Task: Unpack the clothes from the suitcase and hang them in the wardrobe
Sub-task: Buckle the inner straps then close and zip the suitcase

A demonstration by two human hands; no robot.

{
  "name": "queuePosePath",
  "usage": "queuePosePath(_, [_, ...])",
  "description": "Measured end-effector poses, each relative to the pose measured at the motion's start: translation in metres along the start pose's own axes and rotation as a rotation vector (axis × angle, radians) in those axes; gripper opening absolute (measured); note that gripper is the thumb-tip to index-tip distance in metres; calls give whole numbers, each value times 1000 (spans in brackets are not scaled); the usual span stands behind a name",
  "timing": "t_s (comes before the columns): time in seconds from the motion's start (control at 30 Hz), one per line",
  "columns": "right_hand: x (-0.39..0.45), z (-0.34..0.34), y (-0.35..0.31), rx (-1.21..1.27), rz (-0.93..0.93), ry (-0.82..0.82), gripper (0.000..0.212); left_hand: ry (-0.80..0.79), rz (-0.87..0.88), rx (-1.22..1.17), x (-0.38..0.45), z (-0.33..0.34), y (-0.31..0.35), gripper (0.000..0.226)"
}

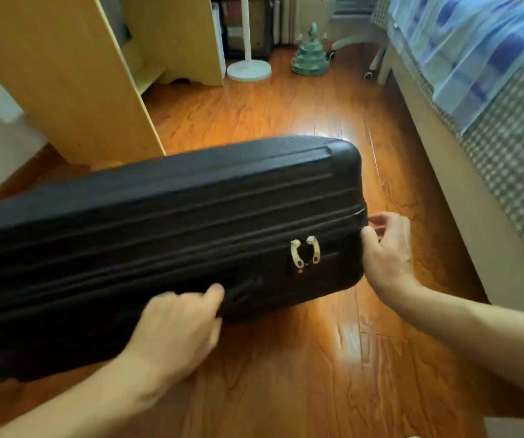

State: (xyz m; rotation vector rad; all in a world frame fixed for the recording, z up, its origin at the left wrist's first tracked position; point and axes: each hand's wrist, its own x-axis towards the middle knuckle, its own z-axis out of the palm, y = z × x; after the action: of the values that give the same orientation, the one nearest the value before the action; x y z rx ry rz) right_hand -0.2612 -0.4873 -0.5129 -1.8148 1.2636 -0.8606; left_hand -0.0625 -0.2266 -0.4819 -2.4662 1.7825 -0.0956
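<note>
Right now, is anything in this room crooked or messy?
The black suitcase looks tilted, its right end seeming off the wooden floor, held by the left hand and right hand. It's zipped shut. The blue blanket hangs unevenly over the bed's edge. Nothing looks spilled or broken.

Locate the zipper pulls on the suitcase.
Head view, right of centre: zipper pulls sit on the suitcase side, between left hand and right hand.

Our left hand (178, 324) curls its fingers (213, 294) over the suitcase (159, 232) near edge, while our right hand (387, 248) pinches at its right end, forearms bare.
</note>
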Motion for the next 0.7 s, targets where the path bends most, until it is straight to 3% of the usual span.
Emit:
queuePosePath(0.1, [15,-15,-74,-54,-282,-47,37,202,28,105,5,-72,-43,22])
queuePosePath(0.17, [23,-12,-118,-143,-401,-108,54,252,29,120,9,-103,-67,24])
queuePosePath(0.23, [26,-4,-150,-285,-432,-165,59,264,-2,88,9,-122,-85,24])
queuePosePath(0.37, [27,-7,-175,-356,-325,-234,53,332,-113,22,29,-152,-122,22])
queuePosePath(0.53, [17,-15,-191,-326,-262,-360,33,365,-225,-287,64,-160,-162,18])
queuePosePath(0.63, [-4,-6,-183,-412,-423,-291,14,413,-130,-329,70,-143,-169,20])
queuePosePath(0.7, [-7,-2,-181,-494,-538,-295,19,479,-174,-453,68,-125,-174,25])
